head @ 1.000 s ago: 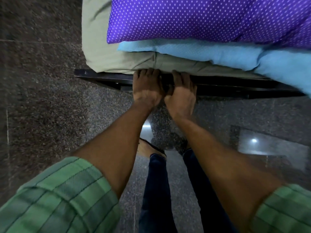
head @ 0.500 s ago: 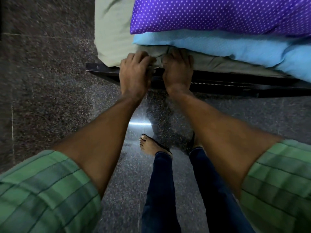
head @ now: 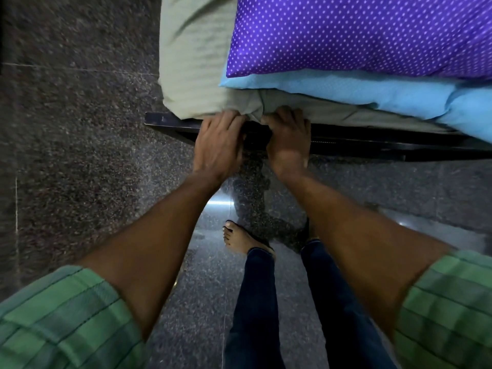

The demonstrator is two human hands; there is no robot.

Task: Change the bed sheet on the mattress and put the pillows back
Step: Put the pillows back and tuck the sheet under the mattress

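Floor (head: 80, 155) fills the view from 6 to 9 o'clock. The mattress under the pale green sheet (head: 191, 75) lies at 12 o'clock, bearing the blue pillow (head: 346, 89) and the purple dotted pillow (head: 359, 35). The dark bed frame (head: 372, 145) runs below. Your left hand (head: 218, 145) and right hand (head: 288, 139) pinch the sheet's bunched hem at centre. This appears to be the tucking step; next, push the fold between mattress and frame.

Home bedroom; sheeted mattress (head: 191, 75) on dark bed frame (head: 372, 145), stacked pillows (head: 359, 35), polished granite floor (head: 80, 155)
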